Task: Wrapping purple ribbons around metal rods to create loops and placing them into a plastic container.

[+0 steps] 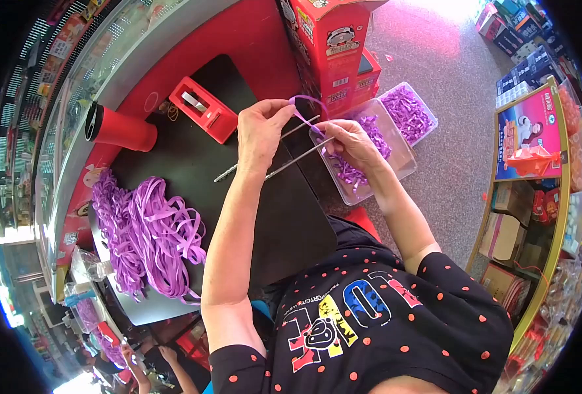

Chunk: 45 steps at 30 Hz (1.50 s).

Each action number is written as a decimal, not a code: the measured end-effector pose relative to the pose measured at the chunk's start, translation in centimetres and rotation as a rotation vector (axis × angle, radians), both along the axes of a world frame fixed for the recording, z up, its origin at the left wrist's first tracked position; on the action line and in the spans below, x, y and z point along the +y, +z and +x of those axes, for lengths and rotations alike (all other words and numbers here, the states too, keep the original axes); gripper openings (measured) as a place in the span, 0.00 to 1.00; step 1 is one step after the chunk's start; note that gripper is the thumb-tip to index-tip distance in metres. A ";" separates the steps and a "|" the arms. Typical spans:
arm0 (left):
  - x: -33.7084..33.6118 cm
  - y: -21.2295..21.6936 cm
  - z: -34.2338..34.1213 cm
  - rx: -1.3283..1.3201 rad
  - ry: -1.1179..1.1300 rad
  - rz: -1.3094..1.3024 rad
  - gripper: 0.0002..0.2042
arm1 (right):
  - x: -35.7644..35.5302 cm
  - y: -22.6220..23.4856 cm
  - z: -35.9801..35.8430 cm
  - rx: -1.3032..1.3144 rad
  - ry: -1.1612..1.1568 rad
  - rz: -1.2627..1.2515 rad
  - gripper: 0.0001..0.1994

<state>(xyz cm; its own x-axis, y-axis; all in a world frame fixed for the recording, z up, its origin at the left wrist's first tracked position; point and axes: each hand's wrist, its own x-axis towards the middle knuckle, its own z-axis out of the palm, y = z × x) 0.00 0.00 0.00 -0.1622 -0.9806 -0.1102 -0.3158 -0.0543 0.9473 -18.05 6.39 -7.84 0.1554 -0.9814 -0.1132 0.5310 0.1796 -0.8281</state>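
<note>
Above the dark table, my left hand (262, 130) pinches a narrow purple ribbon (314, 102) between thumb and fingers. The ribbon arcs over to my right hand (351, 143), whose closed fingertips grip its other part. Two thin silver metal rods (299, 158) run slanting between my hands, one passing behind the left hand and the other ending at the right fingers. I cannot tell what supports the rods. Below my right hand stands a clear plastic bin (406, 164) with folded purple ribbon pieces (351, 175) in it.
Heaped purple ribbon (166, 230) lies at the table's left. A red tumbler (125, 129) and red box (203, 109) stand farther back. Another clear tub (429, 134) of purple pieces sits beside the bin, near a tall red carton (334, 52). Shelves (540, 259) line the right; another person's arms (136, 371) show lower left.
</note>
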 end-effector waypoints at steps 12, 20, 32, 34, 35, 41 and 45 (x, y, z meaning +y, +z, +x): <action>0.3 0.8 0.2 -0.240 0.065 -0.191 0.10 | 0.5 -1.0 4.4 0.163 -0.133 -0.022 0.11; 0.7 -0.6 0.6 -0.357 0.038 -0.377 0.10 | 0.5 -1.1 5.4 0.173 -0.182 -0.043 0.10; 2.5 -0.2 1.5 -0.498 -0.164 -0.541 0.06 | 0.9 -1.0 5.1 0.127 -0.174 -0.017 0.12; 2.5 -0.4 1.3 -0.465 -0.145 -0.551 0.05 | 1.0 -1.4 4.5 0.206 -0.154 -0.060 0.10; 2.5 -0.5 1.3 -0.469 -0.152 -0.520 0.06 | 1.1 -1.5 4.0 0.208 -0.155 -0.061 0.10; 2.8 -1.1 1.5 -0.444 -0.130 -0.532 0.07 | 0.3 -0.8 2.5 0.620 -0.311 -0.224 0.11; 2.9 -1.4 1.7 -0.433 -0.112 -0.555 0.06 | -0.4 1.7 2.9 0.826 -0.215 -0.313 0.13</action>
